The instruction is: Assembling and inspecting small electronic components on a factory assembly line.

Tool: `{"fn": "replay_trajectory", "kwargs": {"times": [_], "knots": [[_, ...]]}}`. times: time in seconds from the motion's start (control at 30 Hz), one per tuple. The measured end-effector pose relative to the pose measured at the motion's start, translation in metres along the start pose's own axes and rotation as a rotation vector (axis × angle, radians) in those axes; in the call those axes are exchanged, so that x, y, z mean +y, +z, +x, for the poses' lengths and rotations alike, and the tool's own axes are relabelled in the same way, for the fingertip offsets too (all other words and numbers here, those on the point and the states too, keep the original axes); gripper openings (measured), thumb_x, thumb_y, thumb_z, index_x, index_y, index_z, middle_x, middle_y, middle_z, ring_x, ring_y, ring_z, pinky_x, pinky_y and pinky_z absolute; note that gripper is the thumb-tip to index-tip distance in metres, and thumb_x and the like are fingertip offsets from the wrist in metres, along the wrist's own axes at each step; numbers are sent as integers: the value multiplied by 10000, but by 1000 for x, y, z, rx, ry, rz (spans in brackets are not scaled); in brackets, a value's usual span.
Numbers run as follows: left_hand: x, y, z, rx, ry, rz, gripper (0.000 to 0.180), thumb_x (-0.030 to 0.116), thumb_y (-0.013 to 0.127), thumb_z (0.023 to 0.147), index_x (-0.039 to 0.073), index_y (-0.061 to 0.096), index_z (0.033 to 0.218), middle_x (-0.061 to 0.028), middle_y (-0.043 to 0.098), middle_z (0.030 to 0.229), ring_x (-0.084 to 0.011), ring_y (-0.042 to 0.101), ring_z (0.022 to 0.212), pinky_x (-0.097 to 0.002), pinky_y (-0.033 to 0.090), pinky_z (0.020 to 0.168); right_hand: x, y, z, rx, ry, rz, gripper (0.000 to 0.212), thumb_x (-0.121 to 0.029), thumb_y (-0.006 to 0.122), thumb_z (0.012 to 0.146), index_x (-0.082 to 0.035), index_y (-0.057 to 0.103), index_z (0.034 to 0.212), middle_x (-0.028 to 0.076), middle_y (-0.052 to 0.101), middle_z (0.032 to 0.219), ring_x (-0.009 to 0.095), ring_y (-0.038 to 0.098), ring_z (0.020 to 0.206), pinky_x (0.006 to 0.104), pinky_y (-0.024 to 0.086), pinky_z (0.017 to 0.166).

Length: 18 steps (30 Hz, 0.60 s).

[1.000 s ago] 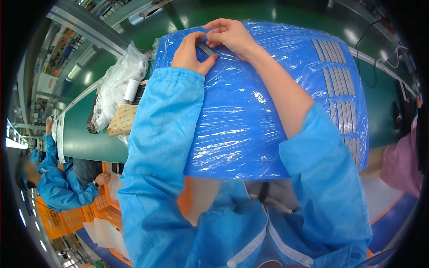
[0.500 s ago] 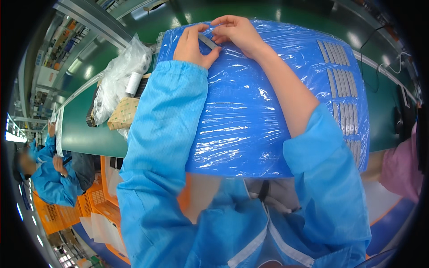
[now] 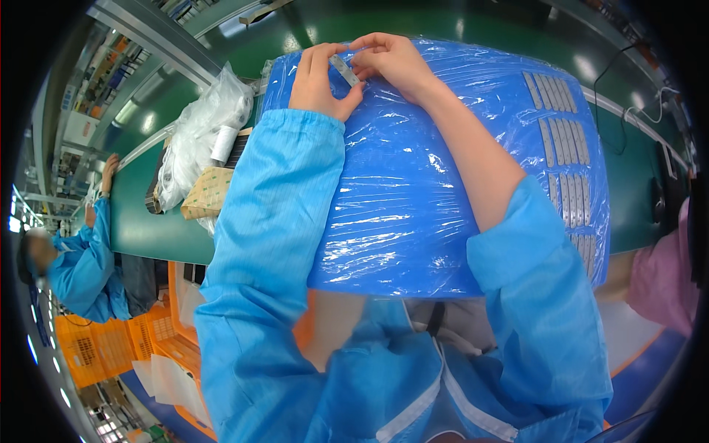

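While both my hands meet at the far edge of the blue plastic-wrapped tray point(image 3: 413, 192), my left hand point(image 3: 319, 77) and right hand point(image 3: 391, 60) pinch one small grey metal strip point(image 3: 344, 70) between fingertips.

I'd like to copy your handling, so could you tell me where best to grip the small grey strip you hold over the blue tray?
Probably by its two short ends, one hand from each side: the grey strip is long, thin and flat, as left hand and right hand show.
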State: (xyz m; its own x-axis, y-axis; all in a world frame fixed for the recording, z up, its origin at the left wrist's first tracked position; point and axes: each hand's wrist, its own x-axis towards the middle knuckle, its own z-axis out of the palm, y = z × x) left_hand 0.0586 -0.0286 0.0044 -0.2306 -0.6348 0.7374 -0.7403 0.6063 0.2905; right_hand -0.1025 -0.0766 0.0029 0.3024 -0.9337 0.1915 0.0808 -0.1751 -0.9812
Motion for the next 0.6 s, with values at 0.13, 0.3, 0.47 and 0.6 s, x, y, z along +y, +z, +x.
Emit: {"fn": "replay_trajectory", "kwargs": {"times": [0.13, 0.3, 0.47, 0.6], "knots": [[-1, -1, -2, -43, -44, -94, 586, 67, 799, 668, 67, 538, 1192, -131, 552, 1189, -309, 593, 1068, -378, 534, 886, 4, 1, -1, -11, -3, 34, 273, -64, 647, 840, 24, 611, 1096, 135, 658, 941, 185, 674, 803, 281, 554, 747], [-5, 0, -1, -55, -24, -94, 598, 56, 786, 671, 79, 524, 1208, -139, 545, 1189, -322, 603, 1041, -387, 529, 874, 0, 2, 1, 0, 16, 72, 279, -60, 646, 838, 31, 607, 1100, 147, 662, 949, 192, 681, 823, 286, 565, 771], [-3, 0, -1, -128, -68, -100, 569, 86, 766, 708, 85, 531, 1226, -151, 556, 1204, -311, 613, 1034, -385, 529, 876, 1, -2, 3, -4, 11, 66, 290, -54, 646, 841, 40, 598, 1112, 155, 665, 965, 206, 689, 835, 293, 571, 777], [-2, -2, -4, -177, -212, 117, 512, 130, 747, 739, 101, 546, 1208, -141, 617, 1132, -292, 630, 998, -383, 526, 858, -1, 0, -1, 16, 32, 74, 290, -57, 645, 846, 48, 594, 1112, 163, 664, 964, 213, 691, 838, 296, 573, 776]]}}
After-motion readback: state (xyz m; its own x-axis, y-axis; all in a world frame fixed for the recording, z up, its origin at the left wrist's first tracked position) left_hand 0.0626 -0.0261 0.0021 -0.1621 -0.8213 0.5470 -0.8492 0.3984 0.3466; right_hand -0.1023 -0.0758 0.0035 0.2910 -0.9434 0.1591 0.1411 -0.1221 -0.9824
